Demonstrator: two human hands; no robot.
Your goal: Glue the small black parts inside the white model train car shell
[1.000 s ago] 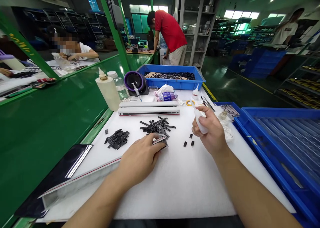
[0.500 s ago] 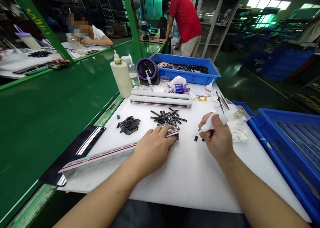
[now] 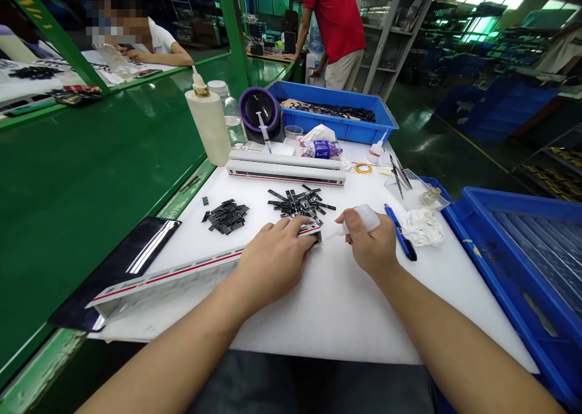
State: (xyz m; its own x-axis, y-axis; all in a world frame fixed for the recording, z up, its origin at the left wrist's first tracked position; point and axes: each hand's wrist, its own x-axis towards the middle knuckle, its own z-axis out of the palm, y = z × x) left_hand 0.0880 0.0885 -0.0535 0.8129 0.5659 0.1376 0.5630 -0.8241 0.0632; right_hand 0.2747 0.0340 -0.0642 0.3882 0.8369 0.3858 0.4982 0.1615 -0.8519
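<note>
My left hand (image 3: 273,259) presses down on the right end of a long white model train shell with a red stripe (image 3: 182,274), which lies across the white foam mat (image 3: 345,305). My right hand (image 3: 370,244) is closed round a small white squeeze bottle (image 3: 361,219), its nozzle pointing left at the shell's end beside my left fingers. Two heaps of small black parts (image 3: 301,202) (image 3: 226,214) lie just beyond my hands. A second train shell (image 3: 285,171) lies farther back.
A blue pen (image 3: 400,239) and a crumpled white cloth (image 3: 422,227) lie right of my right hand. Blue bins stand at the right (image 3: 522,262) and back (image 3: 336,122). A tall glue bottle (image 3: 208,123), a purple-rimmed container (image 3: 258,108) and two other people are behind.
My right hand has swung the squeeze bottle leftwards and down until its nozzle meets the shell's end. My left hand stays on the shell. The view has shifted.
</note>
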